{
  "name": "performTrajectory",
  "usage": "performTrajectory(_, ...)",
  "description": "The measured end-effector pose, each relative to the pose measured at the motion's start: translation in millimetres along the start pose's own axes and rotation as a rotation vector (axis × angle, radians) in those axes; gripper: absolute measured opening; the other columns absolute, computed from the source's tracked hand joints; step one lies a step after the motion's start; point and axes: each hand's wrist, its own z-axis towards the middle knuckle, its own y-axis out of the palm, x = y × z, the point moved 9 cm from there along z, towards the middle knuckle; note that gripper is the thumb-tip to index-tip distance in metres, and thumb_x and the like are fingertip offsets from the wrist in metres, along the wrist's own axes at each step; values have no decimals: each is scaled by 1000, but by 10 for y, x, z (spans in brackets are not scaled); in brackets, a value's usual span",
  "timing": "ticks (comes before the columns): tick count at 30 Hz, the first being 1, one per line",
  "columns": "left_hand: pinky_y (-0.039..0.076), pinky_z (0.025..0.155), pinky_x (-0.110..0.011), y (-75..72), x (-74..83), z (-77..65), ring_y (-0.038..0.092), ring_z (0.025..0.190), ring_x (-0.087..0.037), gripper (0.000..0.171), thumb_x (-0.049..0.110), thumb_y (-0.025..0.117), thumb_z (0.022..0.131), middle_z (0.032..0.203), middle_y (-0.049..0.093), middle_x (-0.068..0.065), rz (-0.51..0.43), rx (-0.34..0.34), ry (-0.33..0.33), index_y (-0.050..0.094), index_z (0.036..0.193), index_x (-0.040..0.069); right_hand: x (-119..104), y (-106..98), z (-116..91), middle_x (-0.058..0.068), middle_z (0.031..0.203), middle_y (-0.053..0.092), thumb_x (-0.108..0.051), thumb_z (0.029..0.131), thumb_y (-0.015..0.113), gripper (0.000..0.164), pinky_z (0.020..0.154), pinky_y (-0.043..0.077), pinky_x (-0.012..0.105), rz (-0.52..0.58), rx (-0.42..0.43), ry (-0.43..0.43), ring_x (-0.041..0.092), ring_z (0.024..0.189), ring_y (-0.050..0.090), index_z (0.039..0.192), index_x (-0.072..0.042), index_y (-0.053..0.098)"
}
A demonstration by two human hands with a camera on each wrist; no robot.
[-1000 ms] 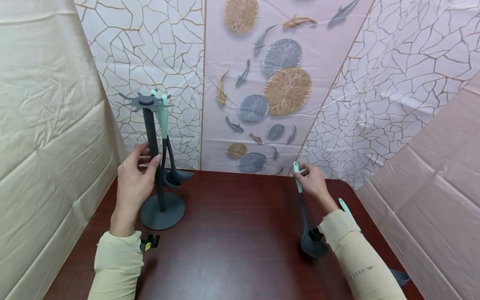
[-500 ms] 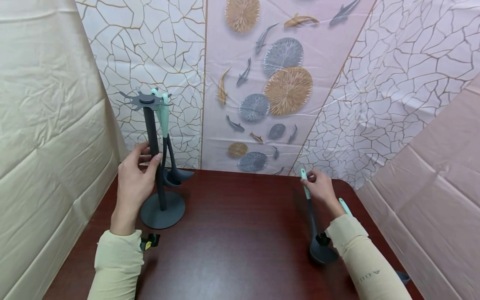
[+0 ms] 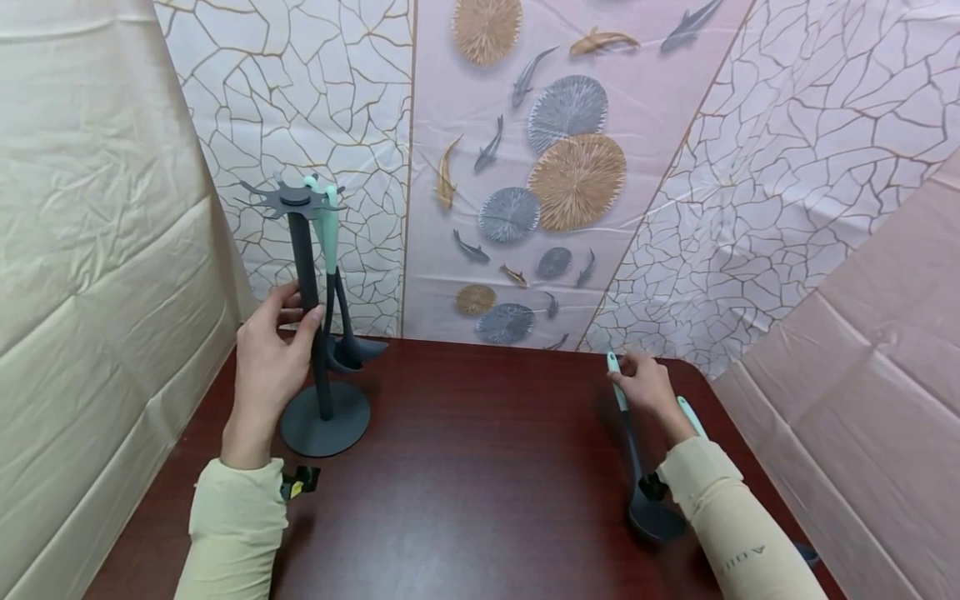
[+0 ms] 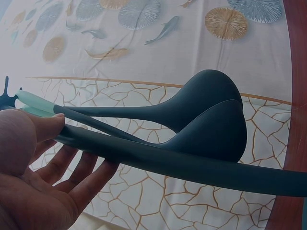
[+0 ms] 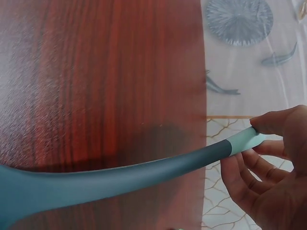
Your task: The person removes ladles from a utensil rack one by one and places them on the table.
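On the left, my left hand (image 3: 273,354) grips the dark post of a utensil stand (image 3: 306,275), thumb on one side and fingers round the other. Two dark ladles (image 4: 206,132) with mint handles hang from the stand's pronged top, close beside the post. At the right, my right hand (image 3: 647,387) pinches the mint handle end of another ladle (image 3: 634,454). That ladle slants, its bowl low over the tabletop and toward me. In the right wrist view the handle (image 5: 244,140) lies between thumb and fingers, while most of the bowl is out of frame.
Beyond my right forearm, another mint-handled utensil (image 3: 692,415) lies along the right edge of the dark red table (image 3: 480,483), mostly hidden by the sleeve. The stand's round base (image 3: 345,429) rests at the left. Patterned cloth (image 3: 510,275) hangs behind the table.
My right hand has moved right and down toward me with the ladle, its bowl shifting the same way. My left hand stays on the stand's post.
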Motion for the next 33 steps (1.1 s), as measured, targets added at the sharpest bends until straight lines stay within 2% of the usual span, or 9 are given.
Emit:
performTrajectory(3,53,84,-15,0,0,8,72,107,-29,43,26,67,107,127,70,-15,0,-1,3,61,146,9,65,42,-11,23,102,72,-23,103,68,34,70,54,48,-8,-25,9,35,83,66,120,6,68)
performTrajectory(7,57,86,-22,6,-2,11,72,107,-29,43,25,67,107,127,70,-16,1,-4,4,61,146,9,159,99,-26,14,82,71,-23,102,68,32,62,50,39,-16,-52,19,24,65,60,118,5,69)
performTrajectory(11,55,86,-19,4,-5,15,72,107,-30,42,25,66,107,127,70,-16,2,-2,5,61,146,9,237,158,-35,6,64,63,-21,103,67,29,58,49,37,-4,-87,30,20,52,57,115,5,69)
performTrajectory(13,53,85,-15,2,-6,17,72,107,-30,42,25,66,107,127,70,-16,3,1,7,62,146,9,272,193,-42,5,63,61,-20,103,66,26,55,51,37,18,-110,47,20,49,59,113,4,69)
performTrajectory(17,52,84,-14,0,-11,20,72,107,-30,42,25,67,106,127,70,-16,3,4,4,62,145,9,334,282,-63,8,69,64,-17,102,67,21,50,55,37,42,-173,85,21,49,62,109,2,69)
performTrajectory(23,56,86,-21,-4,-4,30,71,107,-30,43,25,66,107,127,70,-15,9,3,8,62,146,9,404,404,-94,13,74,63,-15,102,67,17,50,56,37,45,-256,133,22,51,62,105,1,69)
performTrajectory(27,58,88,-24,-12,-13,16,72,107,-30,42,24,67,106,127,70,-15,7,4,6,62,145,9,429,445,-122,14,75,60,-13,101,67,15,49,57,37,35,-276,148,24,52,62,101,1,67)
performTrajectory(33,61,91,-44,2,-10,10,71,108,-30,43,25,66,107,127,70,-15,15,1,-4,61,146,9,448,470,-162,11,70,55,-11,101,67,16,49,57,37,22,-311,161,24,54,60,91,0,63)
